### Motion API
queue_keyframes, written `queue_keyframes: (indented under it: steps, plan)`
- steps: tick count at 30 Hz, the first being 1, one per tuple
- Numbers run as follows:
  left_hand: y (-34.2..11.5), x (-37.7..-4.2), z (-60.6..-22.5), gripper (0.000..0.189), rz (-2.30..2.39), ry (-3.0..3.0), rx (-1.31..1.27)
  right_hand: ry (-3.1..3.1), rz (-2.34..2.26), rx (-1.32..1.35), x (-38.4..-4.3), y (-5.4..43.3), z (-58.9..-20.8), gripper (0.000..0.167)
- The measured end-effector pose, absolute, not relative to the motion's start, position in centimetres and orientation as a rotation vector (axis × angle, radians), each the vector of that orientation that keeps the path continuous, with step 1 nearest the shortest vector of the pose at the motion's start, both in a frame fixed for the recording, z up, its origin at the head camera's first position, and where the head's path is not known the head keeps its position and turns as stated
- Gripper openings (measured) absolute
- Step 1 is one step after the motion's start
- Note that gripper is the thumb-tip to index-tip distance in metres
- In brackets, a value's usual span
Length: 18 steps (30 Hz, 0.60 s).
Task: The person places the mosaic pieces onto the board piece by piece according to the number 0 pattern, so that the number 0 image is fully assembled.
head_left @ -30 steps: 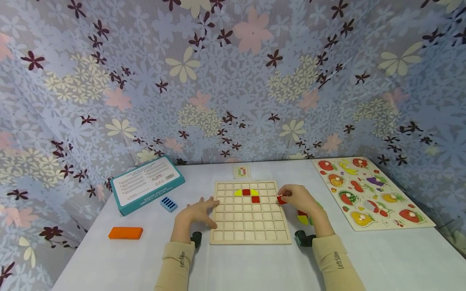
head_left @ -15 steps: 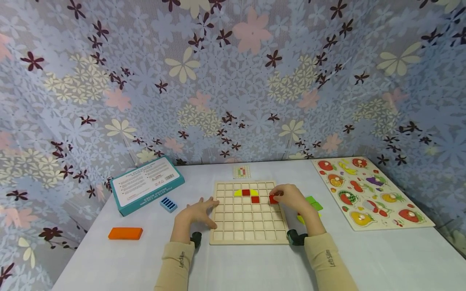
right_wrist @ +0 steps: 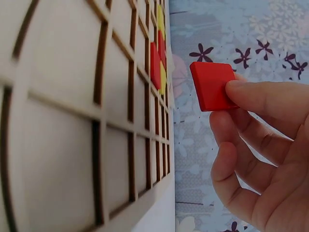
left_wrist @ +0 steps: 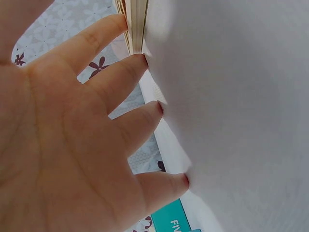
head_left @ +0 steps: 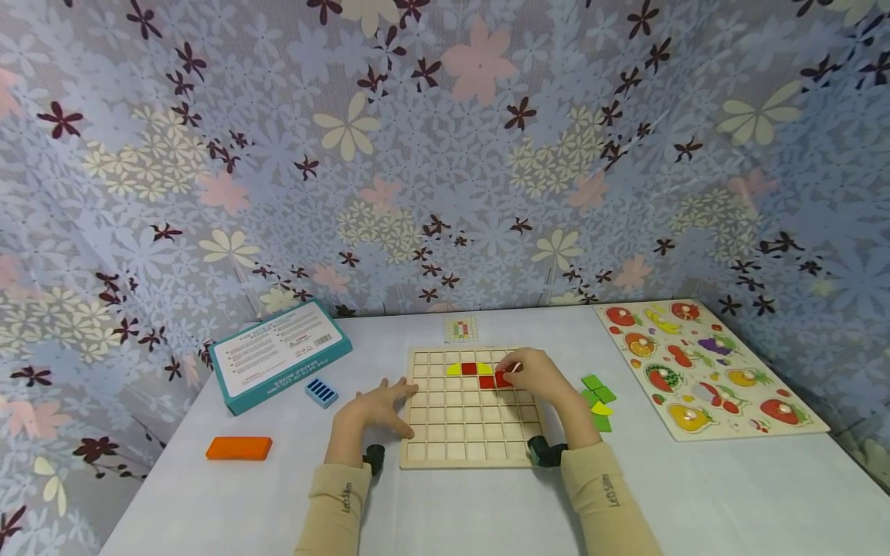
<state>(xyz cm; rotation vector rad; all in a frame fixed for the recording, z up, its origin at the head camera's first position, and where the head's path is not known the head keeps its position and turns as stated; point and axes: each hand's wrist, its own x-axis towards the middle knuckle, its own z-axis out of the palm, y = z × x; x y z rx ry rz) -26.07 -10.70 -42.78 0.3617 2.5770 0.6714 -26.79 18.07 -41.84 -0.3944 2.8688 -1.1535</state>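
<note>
A wooden grid board [head_left: 453,432] lies flat on the table. My right hand [head_left: 538,376] is over its upper right part, pinching a red square tile [right_wrist: 212,87] between thumb and fingers. In the right wrist view the tile is tilted and apart from the grid. Two red tiles [head_left: 469,369] and two yellow rounded pieces [head_left: 453,370] sit in cells near the board's top. At the board's left edge, my left hand [head_left: 375,405] is spread, its thumb and index finger by the rim; in the left wrist view, other fingertips [left_wrist: 157,108] touch the white table.
Green and yellow pieces [head_left: 596,398] lie right of the board. Behind it is a small pattern card [head_left: 462,329]. A fruit puzzle board [head_left: 702,371] is at right. To the left are a teal box [head_left: 281,351], a blue slotted block [head_left: 322,392] and an orange block [head_left: 239,448].
My right hand has carried the red tile leftward, from the board's right edge to over the cells beside the placed red tile. My left hand has stayed in place.
</note>
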Motion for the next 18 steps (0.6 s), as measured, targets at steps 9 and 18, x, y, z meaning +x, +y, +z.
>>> queue_keyframes:
  steps: [9, 18]
  plan:
    - [-10.72, -26.11, -42.68, 0.082, 0.662, 2.582, 0.365, 2.862, -1.134, -0.417, -26.92, 17.54, -42.12, 0.019]
    - [-10.77, -26.12, -42.83, 0.082, 0.663, 2.585, 0.358, 2.845, -1.119, -0.531, -26.61, 16.97, -42.43, 0.017]
